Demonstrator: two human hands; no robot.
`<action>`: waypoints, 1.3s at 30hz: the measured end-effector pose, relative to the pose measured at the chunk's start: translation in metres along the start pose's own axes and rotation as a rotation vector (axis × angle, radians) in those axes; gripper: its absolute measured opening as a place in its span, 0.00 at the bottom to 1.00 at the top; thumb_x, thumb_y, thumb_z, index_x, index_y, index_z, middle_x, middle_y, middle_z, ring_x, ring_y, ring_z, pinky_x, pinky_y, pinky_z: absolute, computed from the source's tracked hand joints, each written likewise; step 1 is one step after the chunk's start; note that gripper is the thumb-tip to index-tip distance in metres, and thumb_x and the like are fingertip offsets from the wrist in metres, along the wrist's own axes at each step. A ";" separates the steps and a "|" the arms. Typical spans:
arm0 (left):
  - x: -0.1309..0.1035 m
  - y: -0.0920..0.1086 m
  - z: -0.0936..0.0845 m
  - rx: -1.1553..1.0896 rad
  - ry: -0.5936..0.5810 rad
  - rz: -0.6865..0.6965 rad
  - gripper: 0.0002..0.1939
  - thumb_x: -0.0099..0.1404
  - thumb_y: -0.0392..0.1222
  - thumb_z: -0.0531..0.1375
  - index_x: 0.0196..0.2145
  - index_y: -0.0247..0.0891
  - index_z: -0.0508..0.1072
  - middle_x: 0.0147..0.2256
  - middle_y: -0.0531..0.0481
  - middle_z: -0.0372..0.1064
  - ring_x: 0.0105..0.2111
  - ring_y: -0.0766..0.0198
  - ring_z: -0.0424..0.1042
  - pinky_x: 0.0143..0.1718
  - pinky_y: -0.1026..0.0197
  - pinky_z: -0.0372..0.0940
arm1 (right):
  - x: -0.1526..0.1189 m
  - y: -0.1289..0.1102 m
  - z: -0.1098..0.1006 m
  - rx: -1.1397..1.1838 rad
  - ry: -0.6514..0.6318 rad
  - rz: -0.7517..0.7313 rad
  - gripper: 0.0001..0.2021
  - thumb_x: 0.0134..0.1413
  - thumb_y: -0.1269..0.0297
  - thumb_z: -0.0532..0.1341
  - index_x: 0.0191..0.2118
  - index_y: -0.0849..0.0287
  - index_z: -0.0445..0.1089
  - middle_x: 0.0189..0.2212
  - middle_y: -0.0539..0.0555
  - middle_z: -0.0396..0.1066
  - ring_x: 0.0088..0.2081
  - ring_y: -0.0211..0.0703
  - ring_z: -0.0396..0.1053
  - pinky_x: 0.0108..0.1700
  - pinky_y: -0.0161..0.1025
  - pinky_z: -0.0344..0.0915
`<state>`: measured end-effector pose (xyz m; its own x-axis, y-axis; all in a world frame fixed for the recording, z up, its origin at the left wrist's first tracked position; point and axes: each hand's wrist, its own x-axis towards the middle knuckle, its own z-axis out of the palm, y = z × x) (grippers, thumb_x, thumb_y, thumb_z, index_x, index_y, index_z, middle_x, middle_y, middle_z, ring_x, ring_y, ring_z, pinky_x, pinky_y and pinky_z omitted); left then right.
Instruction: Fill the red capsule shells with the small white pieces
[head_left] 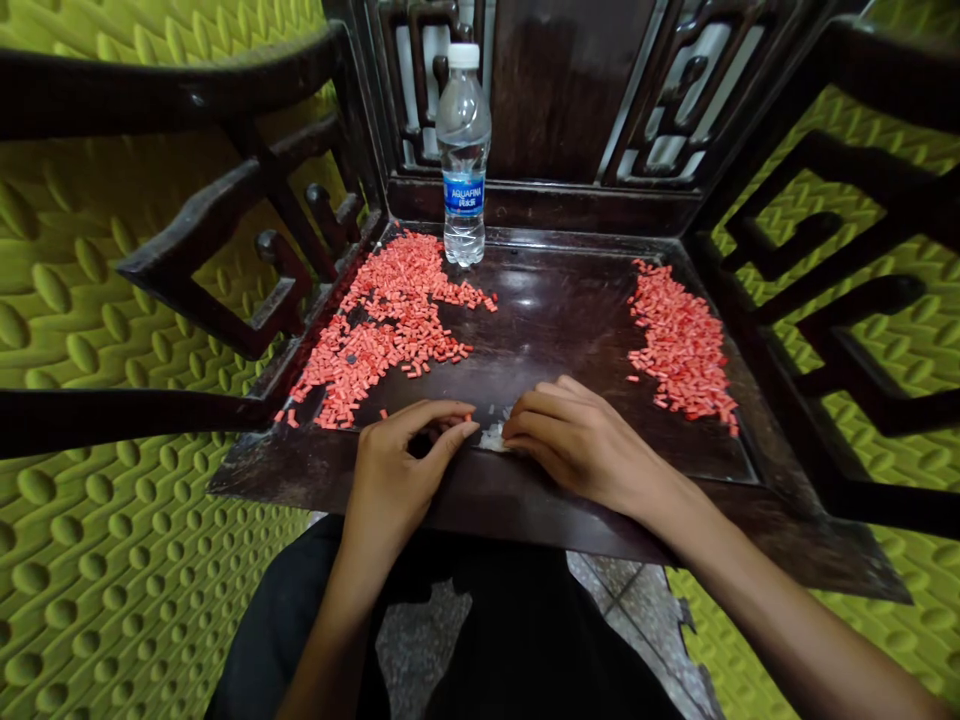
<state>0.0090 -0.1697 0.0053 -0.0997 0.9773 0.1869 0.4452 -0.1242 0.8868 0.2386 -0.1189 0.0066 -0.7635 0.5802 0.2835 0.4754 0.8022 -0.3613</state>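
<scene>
My left hand (409, 455) is over the front edge of the dark wooden seat (555, 330), thumb and forefinger pinched on a small red tube piece (469, 417). Just to the right, my right hand (566, 430) has its fingers bunched together at a little heap of whitish translucent bits (493, 436). Its fingertips touch the heap's edge; whatever they hold is hidden. A wide spread of red tube pieces (397, 310) lies on the left of the seat. A second pile of red pieces (682, 345) lies on the right.
An Aquafina water bottle (463, 155) with a white cap stands upright at the back of the seat, beside the left pile. Carved armrests (247, 200) rise on both sides, and a carved backrest (570, 90) closes off the rear. Yellow-green textured covering (112, 560) surrounds the chair.
</scene>
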 end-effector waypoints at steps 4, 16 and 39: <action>-0.004 0.009 0.008 -0.160 0.017 -0.097 0.05 0.66 0.41 0.71 0.40 0.42 0.86 0.40 0.50 0.86 0.40 0.58 0.85 0.44 0.59 0.78 | -0.001 0.000 -0.003 0.045 0.039 0.028 0.12 0.78 0.65 0.57 0.42 0.59 0.77 0.41 0.57 0.78 0.40 0.45 0.72 0.44 0.43 0.62; -0.003 0.007 0.017 -0.532 0.033 -0.232 0.07 0.62 0.42 0.75 0.37 0.39 0.85 0.38 0.47 0.86 0.39 0.59 0.86 0.37 0.64 0.79 | -0.006 0.000 -0.010 0.291 0.143 0.105 0.21 0.66 0.82 0.53 0.50 0.59 0.81 0.41 0.56 0.78 0.39 0.43 0.78 0.40 0.37 0.71; -0.012 0.023 0.029 -0.667 -0.103 -0.201 0.03 0.66 0.36 0.73 0.37 0.42 0.87 0.36 0.53 0.87 0.37 0.68 0.85 0.42 0.72 0.77 | -0.018 -0.056 0.014 0.795 0.750 0.665 0.05 0.60 0.72 0.71 0.36 0.56 0.84 0.30 0.50 0.81 0.27 0.35 0.77 0.30 0.29 0.73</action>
<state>0.0463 -0.1795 0.0117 -0.0237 0.9995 -0.0190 -0.2170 0.0135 0.9761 0.2195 -0.1758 0.0095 0.0757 0.9807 0.1803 0.0796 0.1743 -0.9815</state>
